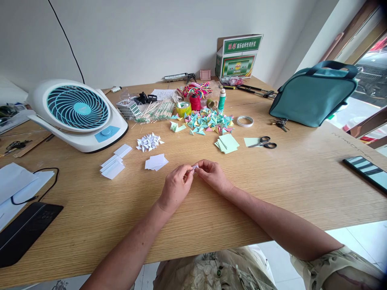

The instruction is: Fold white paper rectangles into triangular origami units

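My left hand (177, 186) and my right hand (212, 174) meet above the wooden table (272, 189), fingertips pinched together on a small folded white paper piece (194, 167). Just beyond them lies a small stack of white paper slips (156, 162). A heap of folded white paper triangles (148, 142) sits further back. Behind that spreads a pile of coloured folded triangles (208, 121), with green paper sheets (226, 143) to its right.
A white and blue desk fan (77, 112) stands at the left. Scissors (264, 142), a tape roll (244, 121), a teal bag (314, 94), a phone (365, 171), a green box (237, 56), more white slips (115, 161) and a black device (24, 229) surround the work area.
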